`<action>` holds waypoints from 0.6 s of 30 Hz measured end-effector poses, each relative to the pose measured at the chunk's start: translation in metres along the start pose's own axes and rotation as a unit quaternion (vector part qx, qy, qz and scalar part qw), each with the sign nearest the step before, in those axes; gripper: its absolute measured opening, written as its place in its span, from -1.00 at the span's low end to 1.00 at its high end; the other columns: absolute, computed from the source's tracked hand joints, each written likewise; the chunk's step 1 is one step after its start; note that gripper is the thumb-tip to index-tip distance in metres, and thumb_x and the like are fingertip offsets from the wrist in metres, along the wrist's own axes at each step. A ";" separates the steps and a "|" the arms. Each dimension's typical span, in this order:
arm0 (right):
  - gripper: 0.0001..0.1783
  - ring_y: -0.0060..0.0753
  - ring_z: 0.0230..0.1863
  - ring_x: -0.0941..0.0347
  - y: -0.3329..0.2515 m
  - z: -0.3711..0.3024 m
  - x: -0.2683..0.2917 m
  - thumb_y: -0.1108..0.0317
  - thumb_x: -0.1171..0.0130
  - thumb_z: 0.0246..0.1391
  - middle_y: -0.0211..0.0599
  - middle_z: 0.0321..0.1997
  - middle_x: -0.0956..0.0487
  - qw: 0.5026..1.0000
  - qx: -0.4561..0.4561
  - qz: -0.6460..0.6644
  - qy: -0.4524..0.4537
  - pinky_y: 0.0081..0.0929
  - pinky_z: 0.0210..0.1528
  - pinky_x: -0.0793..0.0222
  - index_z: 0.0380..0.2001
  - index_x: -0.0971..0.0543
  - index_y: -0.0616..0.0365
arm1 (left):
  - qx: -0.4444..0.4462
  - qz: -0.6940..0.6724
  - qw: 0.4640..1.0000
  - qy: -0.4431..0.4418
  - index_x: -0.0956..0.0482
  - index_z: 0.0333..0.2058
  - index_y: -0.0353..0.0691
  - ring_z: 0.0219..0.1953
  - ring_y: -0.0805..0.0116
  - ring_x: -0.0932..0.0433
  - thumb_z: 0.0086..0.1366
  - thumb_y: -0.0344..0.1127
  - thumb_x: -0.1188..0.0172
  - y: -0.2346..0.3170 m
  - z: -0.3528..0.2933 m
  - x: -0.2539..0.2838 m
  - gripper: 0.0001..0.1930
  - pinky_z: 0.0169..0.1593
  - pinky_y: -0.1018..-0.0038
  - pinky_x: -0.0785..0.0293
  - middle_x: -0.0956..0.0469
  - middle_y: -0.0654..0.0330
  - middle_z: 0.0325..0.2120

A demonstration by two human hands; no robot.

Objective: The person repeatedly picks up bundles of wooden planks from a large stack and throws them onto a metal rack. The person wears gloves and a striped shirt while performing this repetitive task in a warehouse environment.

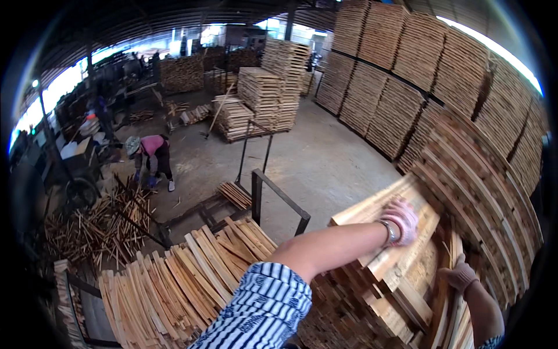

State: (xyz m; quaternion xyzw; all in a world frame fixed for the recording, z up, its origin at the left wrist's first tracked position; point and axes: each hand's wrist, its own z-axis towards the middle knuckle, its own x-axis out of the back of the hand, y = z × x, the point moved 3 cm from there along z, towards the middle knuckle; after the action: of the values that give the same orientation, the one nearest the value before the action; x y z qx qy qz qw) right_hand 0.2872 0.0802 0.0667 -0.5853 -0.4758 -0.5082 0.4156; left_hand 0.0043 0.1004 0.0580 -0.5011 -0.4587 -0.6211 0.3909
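My left hand [400, 220], in a pink knit glove with a metal-banded watch above it, lies on the pale boards [372, 200] at the top of a stack to my right. Its fingers curl down against a board there; their tips are hidden. Lower right, my gloved right hand [459, 276] is closed around a long, narrow wooden board [446, 259] tilted up beside the stack. Below my hands, shorter boards [412, 305] lie at angles. My left forearm, in a rolled blue-and-white striped sleeve, crosses above the stack.
A row of wooden strips [168, 285] lies left of my arm, near a dark metal frame [279, 195]. Tall board stacks [378, 87] line the right. At left, a person [152, 152] bends over a heap of loose sticks [96, 224]. More board piles [261, 99] stand farther back.
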 end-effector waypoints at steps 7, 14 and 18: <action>-0.50 -0.45 -0.22 -0.52 0.055 0.023 -0.006 0.11 -0.18 0.20 -0.37 -0.19 -0.56 0.753 0.113 0.646 -0.059 -0.47 -0.18 -0.51 0.14 -0.49 0.08 | -0.023 0.031 0.999 0.008 -0.55 0.14 -0.14 0.26 0.07 -0.33 0.34 0.14 -0.04 -0.005 0.031 -0.030 -0.43 0.24 0.13 -0.23 -0.44 0.06 0.20; -0.47 -0.29 -0.07 -0.60 -0.073 0.005 -0.043 -0.03 -0.11 0.30 -0.24 -0.05 -0.65 0.651 0.108 0.735 -0.158 -0.26 0.06 -0.56 0.10 -0.54 0.18 | -0.021 0.044 0.998 0.026 -0.55 0.12 -0.16 0.26 0.06 -0.31 0.34 0.10 -0.10 -0.002 0.043 -0.040 -0.46 0.25 0.12 -0.17 -0.47 0.06 0.12; -0.50 -0.22 -0.08 -0.62 -0.074 0.020 -0.034 0.11 -0.06 0.29 -0.14 -0.04 -0.64 0.683 0.117 0.690 -0.207 -0.23 -0.05 -0.62 0.18 -0.44 0.19 | -0.034 0.020 0.999 0.027 -0.56 0.10 -0.19 0.26 0.05 -0.31 0.34 0.07 -0.09 -0.006 0.032 -0.033 -0.48 0.26 0.17 -0.17 -0.47 0.04 0.14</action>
State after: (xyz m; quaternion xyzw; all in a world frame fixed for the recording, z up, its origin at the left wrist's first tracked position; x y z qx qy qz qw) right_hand 0.2174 0.1103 0.0308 -0.7850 -0.0667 0.1170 0.6047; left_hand 0.0132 0.1337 0.0272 -0.5059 -0.4170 -0.6416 0.3981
